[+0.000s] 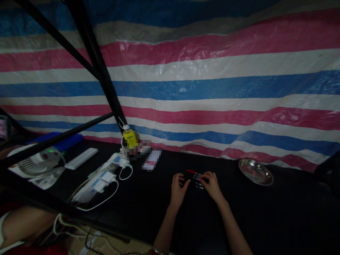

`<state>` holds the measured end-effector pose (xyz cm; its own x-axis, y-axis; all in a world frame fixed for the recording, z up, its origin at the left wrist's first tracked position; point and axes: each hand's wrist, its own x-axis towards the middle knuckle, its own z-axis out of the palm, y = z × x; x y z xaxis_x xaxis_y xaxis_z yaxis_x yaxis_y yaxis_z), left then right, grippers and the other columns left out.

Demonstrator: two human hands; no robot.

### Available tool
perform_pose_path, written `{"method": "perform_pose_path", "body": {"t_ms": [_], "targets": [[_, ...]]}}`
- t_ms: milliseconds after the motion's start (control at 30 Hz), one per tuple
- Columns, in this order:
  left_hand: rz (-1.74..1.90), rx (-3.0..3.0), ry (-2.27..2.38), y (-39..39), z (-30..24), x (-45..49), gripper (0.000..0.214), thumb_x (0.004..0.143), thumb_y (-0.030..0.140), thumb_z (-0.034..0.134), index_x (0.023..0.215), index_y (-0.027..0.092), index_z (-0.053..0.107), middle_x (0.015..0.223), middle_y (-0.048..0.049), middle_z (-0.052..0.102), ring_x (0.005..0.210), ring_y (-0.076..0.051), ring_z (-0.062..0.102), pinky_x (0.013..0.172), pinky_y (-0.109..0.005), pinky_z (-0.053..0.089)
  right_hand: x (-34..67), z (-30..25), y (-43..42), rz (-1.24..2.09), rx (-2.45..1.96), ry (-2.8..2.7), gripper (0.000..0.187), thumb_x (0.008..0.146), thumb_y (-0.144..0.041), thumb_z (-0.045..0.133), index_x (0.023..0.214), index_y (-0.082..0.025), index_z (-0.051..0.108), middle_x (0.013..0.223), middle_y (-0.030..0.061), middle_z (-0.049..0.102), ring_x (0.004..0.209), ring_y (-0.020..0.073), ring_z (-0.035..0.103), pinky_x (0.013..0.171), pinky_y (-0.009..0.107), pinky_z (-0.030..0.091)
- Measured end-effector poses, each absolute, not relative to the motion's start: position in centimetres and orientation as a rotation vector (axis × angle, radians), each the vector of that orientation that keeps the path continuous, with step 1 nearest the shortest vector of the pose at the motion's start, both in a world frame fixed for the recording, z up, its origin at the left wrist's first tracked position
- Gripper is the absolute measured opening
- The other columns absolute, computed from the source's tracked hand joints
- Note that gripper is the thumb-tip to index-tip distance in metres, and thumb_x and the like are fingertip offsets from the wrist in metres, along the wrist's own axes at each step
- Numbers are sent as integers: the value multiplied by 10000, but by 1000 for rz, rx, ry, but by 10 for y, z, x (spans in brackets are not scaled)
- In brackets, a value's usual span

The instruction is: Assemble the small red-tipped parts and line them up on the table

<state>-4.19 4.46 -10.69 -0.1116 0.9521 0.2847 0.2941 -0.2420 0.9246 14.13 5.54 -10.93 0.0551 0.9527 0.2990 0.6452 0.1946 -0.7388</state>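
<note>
My left hand [178,186] and my right hand [211,183] rest on a black table [265,212], close together, fingers curled around a small dark object [195,179] with metallic parts and a red piece [190,171] on top. Both hands touch it from either side. The dim light hides what the object is.
A round metal dish [255,171] lies to the right. A yellow bottle [130,137] stands at the back left beside white chargers and cables [106,180]. A white power strip [81,158] and a fan [34,164] sit further left. A striped tarp [202,78] hangs behind; black frame poles [95,60] cross on the left.
</note>
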Motion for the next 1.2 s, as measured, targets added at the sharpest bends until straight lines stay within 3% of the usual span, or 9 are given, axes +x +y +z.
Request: {"method": "perform_pose_path", "body": {"t_ms": [133, 300, 467, 567, 833, 1033, 1200], "targets": [[1381, 1410, 1372, 47, -109, -41, 372, 726, 356, 621, 1034, 178, 514, 1007, -72, 581, 824, -162, 602, 687, -303, 509, 138, -102, 53, 592, -1469, -1559, 315, 751, -495, 553, 790, -213, 689, 822, 59, 669, 815, 221, 564, 784, 365, 403], [1389, 1339, 1368, 49, -110, -41, 370, 730, 387, 616, 1014, 165, 534, 1001, -87, 608, 783, -160, 618, 688, -310, 512, 131, -88, 49, 801, -1384, -1325, 361, 686, -517, 604, 752, -169, 675, 736, 57, 676, 675, 193, 588, 653, 306, 433], [1418, 1287, 1294, 49, -108, -43, 382, 766, 438, 573, 1034, 167, 545, 927, -71, 644, 802, -162, 627, 738, -305, 508, 122, -78, 37, 1012, -1291, -1022, 429, 585, -545, 693, 753, -151, 665, 510, -4, 581, 437, 123, 476, 443, 250, 356], [1418, 1282, 1240, 46, -103, -43, 378, 800, 469, 521, 1022, 166, 566, 883, -55, 657, 802, -162, 632, 747, -294, 505, 116, -78, 28, 1144, -1215, -899, 453, 545, -535, 733, 759, -142, 664, 449, -20, 548, 384, 101, 438, 402, 232, 322], [1467, 1280, 1272, 38, -91, -44, 369, 768, 492, 558, 891, 155, 643, 803, -47, 683, 753, -173, 642, 670, -265, 513, 101, -85, 14, 1396, -1036, -644, 378, 525, -420, 791, 743, -133, 678, 661, 44, 653, 436, 86, 477, 397, 220, 328], [1557, 1087, 1202, 40, -86, -45, 346, 702, 425, 655, 907, 149, 616, 761, -44, 699, 653, -153, 650, 658, -279, 530, 96, -86, 10, 1529, -975, -551, 323, 539, -350, 802, 762, -144, 693, 654, 33, 648, 440, 68, 469, 392, 202, 323], [1614, 1160, 1226, 38, -88, -44, 318, 723, 418, 641, 893, 150, 642, 826, -63, 701, 780, -180, 659, 718, -291, 531, 94, -87, 9, 1587, -933, -522, 313, 548, -328, 800, 779, -142, 699, 652, 34, 647, 476, 83, 505, 420, 202, 354]]}}
